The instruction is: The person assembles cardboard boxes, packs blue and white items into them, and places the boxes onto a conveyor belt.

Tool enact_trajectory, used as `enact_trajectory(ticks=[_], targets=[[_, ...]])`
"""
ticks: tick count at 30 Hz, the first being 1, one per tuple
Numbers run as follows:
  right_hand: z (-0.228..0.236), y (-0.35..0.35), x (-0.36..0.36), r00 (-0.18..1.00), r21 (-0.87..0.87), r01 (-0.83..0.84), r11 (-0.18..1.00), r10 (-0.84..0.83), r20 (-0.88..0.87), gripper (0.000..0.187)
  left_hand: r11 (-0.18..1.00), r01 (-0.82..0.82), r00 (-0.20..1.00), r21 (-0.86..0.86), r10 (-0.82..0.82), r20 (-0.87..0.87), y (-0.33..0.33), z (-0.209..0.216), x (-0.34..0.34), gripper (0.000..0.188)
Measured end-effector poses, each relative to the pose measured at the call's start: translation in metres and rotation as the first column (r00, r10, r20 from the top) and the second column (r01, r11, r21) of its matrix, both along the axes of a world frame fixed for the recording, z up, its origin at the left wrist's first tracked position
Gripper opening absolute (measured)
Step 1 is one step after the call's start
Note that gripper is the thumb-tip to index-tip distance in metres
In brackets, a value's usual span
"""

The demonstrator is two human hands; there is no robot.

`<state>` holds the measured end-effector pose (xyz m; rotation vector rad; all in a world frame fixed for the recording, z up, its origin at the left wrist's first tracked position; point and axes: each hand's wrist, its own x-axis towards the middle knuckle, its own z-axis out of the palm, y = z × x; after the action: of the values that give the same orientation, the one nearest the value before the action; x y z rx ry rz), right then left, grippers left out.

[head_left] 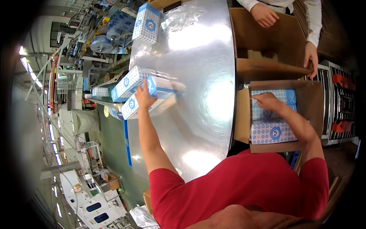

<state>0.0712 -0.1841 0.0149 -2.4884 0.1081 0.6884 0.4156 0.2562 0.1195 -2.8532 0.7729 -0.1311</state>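
Note:
My left hand (145, 97) is at the left edge of the metal table, its fingers closed against a blue-and-white printed pack (161, 86). Two similar packs lie around it: one long pack (129, 81) just beyond and another pack (131, 109) on the near side, partly covered by my hand. On the right, my right hand (267, 101) is inside an open cardboard carton (309, 95), over a printed pack (263, 114) lying there. Its index finger points left and nothing shows in its grasp; the other fingers are partly hidden. Nearer to me in the carton lies another pack (273, 133).
The shiny metal table (190, 126) spans the middle. At its far end stand another printed pack (146, 23) and a heap of clear plastic (184, 18). Across, a co-worker's hand (311, 60) touches a second carton (272, 69). A roller conveyor (343, 103) runs at right.

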Motion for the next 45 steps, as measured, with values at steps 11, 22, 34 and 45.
enact_trajectory(ticks=[11, 22, 34, 45], targets=[[0.118, 0.128, 0.114, 0.811, -0.262, -0.151, 0.953, 0.271, 0.519, 0.09, 0.834, 0.552, 0.81, -0.022, -0.529, 0.254, -0.163, 0.027, -0.008, 0.064], [0.111, 0.105, 0.132, 0.637, -0.226, -0.404, 0.887, 0.45, 0.626, 0.078, 0.836, 0.42, 0.902, -0.352, -0.345, 0.259, -0.062, -0.035, 0.007, 0.011], [0.113, 0.189, 0.068, 0.415, -0.324, -0.71, 0.625, 0.743, 0.524, 0.073, 0.855, -0.093, 0.977, -0.51, -0.021, -0.213, 0.049, 0.058, -0.264, 0.014], [0.208, 0.012, -0.094, 0.621, 0.228, -0.277, 0.934, -0.007, 0.784, 0.084, 0.879, 0.346, 0.93, -0.328, -0.366, 0.0, -0.065, 0.014, -0.221, 0.098]])
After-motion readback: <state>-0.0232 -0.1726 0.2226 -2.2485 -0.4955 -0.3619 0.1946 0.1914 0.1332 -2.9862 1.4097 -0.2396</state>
